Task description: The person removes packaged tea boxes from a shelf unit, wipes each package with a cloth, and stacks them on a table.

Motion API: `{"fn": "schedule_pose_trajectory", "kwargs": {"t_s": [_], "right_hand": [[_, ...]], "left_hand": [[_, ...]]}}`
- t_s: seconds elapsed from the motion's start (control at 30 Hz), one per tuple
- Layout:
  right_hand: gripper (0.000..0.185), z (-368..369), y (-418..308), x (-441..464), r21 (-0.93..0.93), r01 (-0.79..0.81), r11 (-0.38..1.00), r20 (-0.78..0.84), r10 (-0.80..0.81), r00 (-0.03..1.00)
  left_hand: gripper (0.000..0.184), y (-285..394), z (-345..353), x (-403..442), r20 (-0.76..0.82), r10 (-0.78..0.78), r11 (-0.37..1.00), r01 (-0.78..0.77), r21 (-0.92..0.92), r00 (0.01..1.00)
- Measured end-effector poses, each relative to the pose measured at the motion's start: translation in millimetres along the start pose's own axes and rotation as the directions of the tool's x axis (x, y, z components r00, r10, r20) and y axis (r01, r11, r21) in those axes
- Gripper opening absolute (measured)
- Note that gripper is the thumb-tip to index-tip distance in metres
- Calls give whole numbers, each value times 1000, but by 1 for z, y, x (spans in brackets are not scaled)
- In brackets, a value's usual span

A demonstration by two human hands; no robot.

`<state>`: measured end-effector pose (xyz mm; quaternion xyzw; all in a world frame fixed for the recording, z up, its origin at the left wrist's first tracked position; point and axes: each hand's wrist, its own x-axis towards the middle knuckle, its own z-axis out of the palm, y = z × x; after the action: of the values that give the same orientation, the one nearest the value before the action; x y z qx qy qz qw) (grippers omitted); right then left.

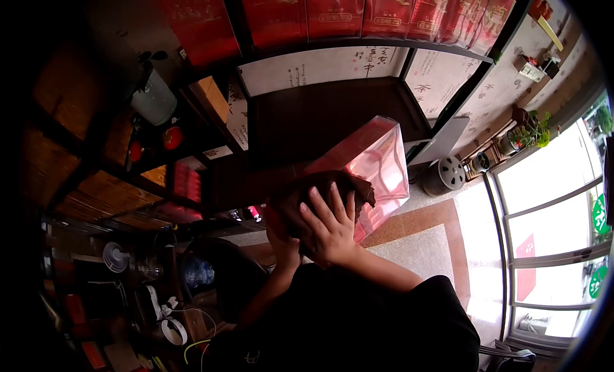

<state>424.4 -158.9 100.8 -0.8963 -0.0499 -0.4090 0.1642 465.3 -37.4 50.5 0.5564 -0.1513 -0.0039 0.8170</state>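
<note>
In front of my body is a red box with a shiny clear plastic covering, held tilted. A crumpled dark brown cloth lies over its near part. My right hand holds the cloth against the box, its fingers spread across the fabric. At the near left side of the box, my left hand grips it from the edge. The fingers of my left hand are mostly hidden in shadow and behind the cloth.
A dark shelf surface lies ahead, with red packages above it. Wooden cabinets and a grey planter stand left. A round metal bin and glass doors are on the right. A small fan is lower left.
</note>
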Motion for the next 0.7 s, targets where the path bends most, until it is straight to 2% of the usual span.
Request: {"fn": "schedule_pose_trajectory", "kwargs": {"t_s": [0.03,0.07,0.1,0.17,0.2,0.23,0.3,0.33,0.37,0.43,0.5,0.53,0.57,0.63,0.67,0.7], "right_hand": [[50,0,8,-1,-4,71,997,-50,-71,996],[48,-1,23,4,-43,191,981,-55,-193,980],[48,-2,30,12,-19,197,980,-105,-198,975],[40,-18,36,40,156,81,984,-126,-62,990],[40,-29,41,53,204,90,975,-79,-75,994],[40,-29,33,59,217,101,971,-76,-86,993],[35,-24,9,68,438,243,866,-24,-259,965],[36,-26,-6,68,454,357,817,-65,-369,927],[37,-30,-18,67,459,433,776,-120,-429,896],[48,-21,-7,62,357,564,745,-218,-521,825],[50,-14,21,68,284,645,710,-308,-569,762],[51,-20,31,75,264,622,738,-299,-550,780],[53,-12,54,76,174,647,742,-312,-582,751],[40,-20,83,86,214,568,795,-297,-501,813],[48,-16,105,83,174,532,828,-263,-482,836],[51,-9,120,82,133,502,855,-302,-447,842]], "left_hand": [[110,5,-7,2,28,77,992,-80,96,997],[105,11,-13,8,43,80,987,-85,138,996],[105,21,-18,10,31,90,986,-93,141,995],[93,36,-30,12,163,116,983,-136,120,980],[79,39,-36,16,231,275,911,-330,248,933],[79,43,-39,17,218,281,908,-333,256,935],[71,50,-43,16,404,279,791,-447,418,871],[70,24,-41,7,300,346,796,-448,407,889],[70,9,-51,-2,289,350,790,-447,420,891],[71,2,-59,-16,200,179,901,-242,359,963],[72,-3,-56,-28,111,8,965,-37,259,994],[72,2,-48,-28,86,-22,973,2,232,996],[72,8,-40,-27,60,-53,978,40,202,997],[73,42,-11,-30,-11,327,889,-303,344,945],[77,40,-5,-36,-42,382,865,-341,369,923],[77,37,0,-42,-67,390,861,-338,381,918]]}}
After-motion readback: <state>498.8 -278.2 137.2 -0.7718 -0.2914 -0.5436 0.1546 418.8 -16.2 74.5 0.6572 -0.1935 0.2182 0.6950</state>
